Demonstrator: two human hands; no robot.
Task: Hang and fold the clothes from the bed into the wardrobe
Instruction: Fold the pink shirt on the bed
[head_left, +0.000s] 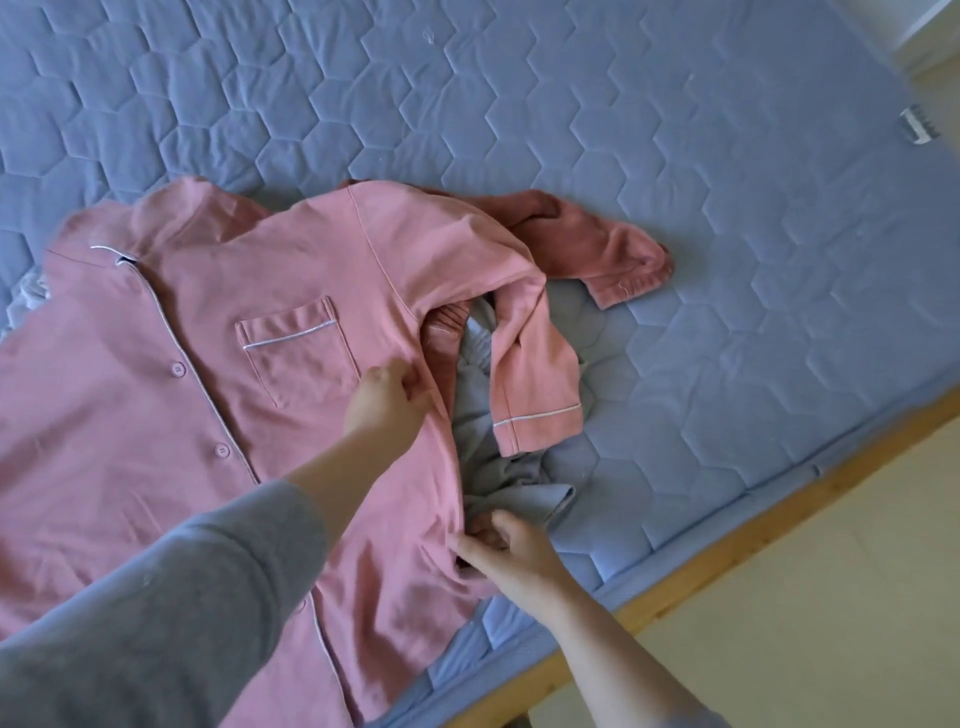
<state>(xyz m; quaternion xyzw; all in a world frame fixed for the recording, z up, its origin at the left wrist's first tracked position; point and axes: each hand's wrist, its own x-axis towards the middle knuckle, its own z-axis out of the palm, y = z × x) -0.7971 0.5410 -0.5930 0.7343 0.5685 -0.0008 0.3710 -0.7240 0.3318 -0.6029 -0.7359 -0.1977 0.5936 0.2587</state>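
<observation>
A pink pyjama shirt (171, 395) with white piping, buttons and a chest pocket lies spread face up on the blue quilted bed (675, 208). Its right sleeve (524, 364) is bent down beside the body. My left hand (387, 395) pinches the shirt's side seam just below the armpit. My right hand (506, 545) pinches the same side edge lower down, near the hem. A grey garment (498, 467) lies crumpled under that edge. A darker pink garment (587, 244) pokes out from behind the shoulder.
The bed's wooden frame edge (727, 561) runs diagonally at the lower right, with pale floor (831, 623) beyond it. A small white and grey object (919, 124) sits at the bed's far right edge. White fabric (26, 296) shows at the left.
</observation>
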